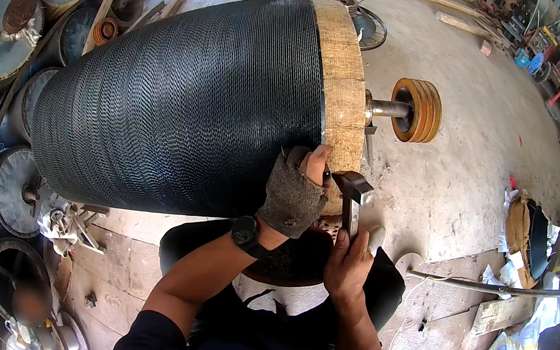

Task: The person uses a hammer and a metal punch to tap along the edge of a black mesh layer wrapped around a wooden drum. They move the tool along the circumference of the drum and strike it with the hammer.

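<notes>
A large drum wrapped in black, finely ridged material (pixel 189 98) lies in front of me, with a bare wooden band (pixel 345 75) at its right end. My left hand (pixel 297 191), in a grey fingerless glove, is closed at the drum's near edge, beside the wooden band. A small dark round end shows by its fingers; the rest of what it grips is hidden. To its right, my right hand (pixel 351 263) is wrapped around the handle of a hammer (pixel 353 187). The metal hammer head is close beside my left hand, near the wood.
A shaft (pixel 389 109) with a grooved orange-brown pulley (pixel 418 112) sticks out from the drum's right end. Round metal-ended drums (pixel 8 40) are stacked along the left. A metal rod (pixel 489 287) and plastic bags lie at right. Wooden planks (pixel 458 21) lie farther back.
</notes>
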The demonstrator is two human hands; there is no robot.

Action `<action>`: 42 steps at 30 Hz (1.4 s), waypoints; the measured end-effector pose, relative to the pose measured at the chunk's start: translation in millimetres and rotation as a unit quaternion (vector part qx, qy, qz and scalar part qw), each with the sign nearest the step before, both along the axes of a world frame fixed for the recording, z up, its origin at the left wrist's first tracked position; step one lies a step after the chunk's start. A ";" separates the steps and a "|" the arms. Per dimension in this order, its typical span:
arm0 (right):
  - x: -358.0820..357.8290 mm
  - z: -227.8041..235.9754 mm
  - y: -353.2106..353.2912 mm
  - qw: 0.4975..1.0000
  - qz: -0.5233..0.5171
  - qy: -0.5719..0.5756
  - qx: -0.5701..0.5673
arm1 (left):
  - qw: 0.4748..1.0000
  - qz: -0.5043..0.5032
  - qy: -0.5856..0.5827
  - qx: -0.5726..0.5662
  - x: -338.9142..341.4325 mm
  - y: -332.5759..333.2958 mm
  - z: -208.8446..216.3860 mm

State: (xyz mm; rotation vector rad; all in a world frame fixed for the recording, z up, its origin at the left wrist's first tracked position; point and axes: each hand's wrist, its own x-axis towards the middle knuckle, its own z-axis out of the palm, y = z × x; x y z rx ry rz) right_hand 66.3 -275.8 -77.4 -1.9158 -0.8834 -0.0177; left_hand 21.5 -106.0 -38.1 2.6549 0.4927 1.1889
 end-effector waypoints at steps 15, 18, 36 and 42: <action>4.1 2.3 -14.0 0.998 -0.009 -0.026 0.050 | 1.000 0.000 0.006 -0.030 -33.4 -27.7 11.8; 3.0 1.1 -6.4 0.994 -0.013 -0.092 0.063 | 0.989 -0.055 0.125 -0.059 -71.3 -40.7 -26.7; -7.6 -12.0 -12.7 0.975 0.036 0.027 0.217 | 0.948 -0.095 0.295 -0.066 -99.5 -70.4 -91.1; 4.6 -17.0 5.2 0.995 -0.045 -0.011 -0.093 | 0.916 -0.105 0.337 -0.189 -93.5 -66.9 -82.5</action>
